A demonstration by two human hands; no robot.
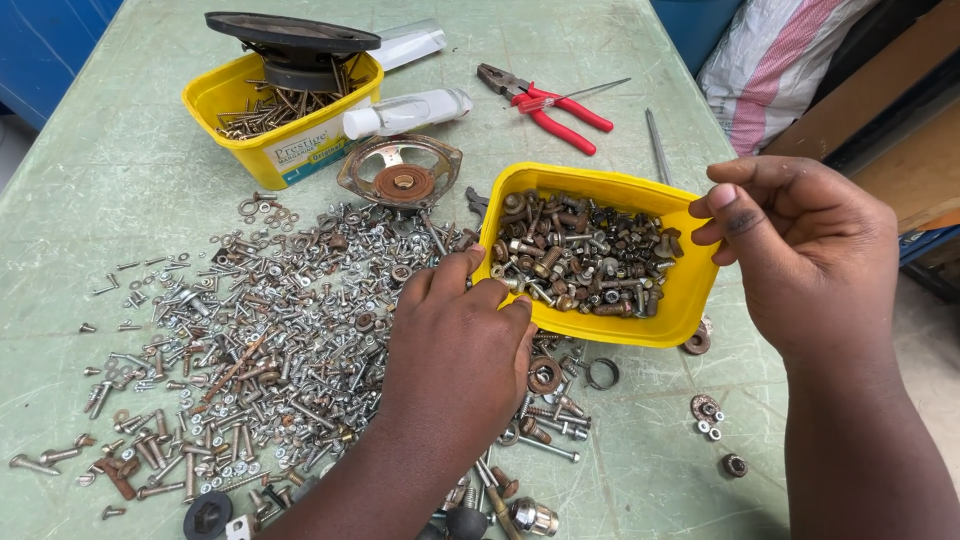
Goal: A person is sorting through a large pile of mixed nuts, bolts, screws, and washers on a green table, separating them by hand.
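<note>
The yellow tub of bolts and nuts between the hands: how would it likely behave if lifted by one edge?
The yellow tub is piled with rusty bolts and nuts, so it is probably heavy for its size. Its thin plastic wall may flex where the left hand grips the rim. It already sits tilted, so its contents could slide or spill.

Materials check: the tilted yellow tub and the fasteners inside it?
Yellow tub: looks like thin glossy moulded plastic, with a smooth sheen and rolled rim. Left hand grips its near edge. Bolts and nuts inside: metal, probably steel, mostly dull brown with rust; a few still bright silver.
</note>
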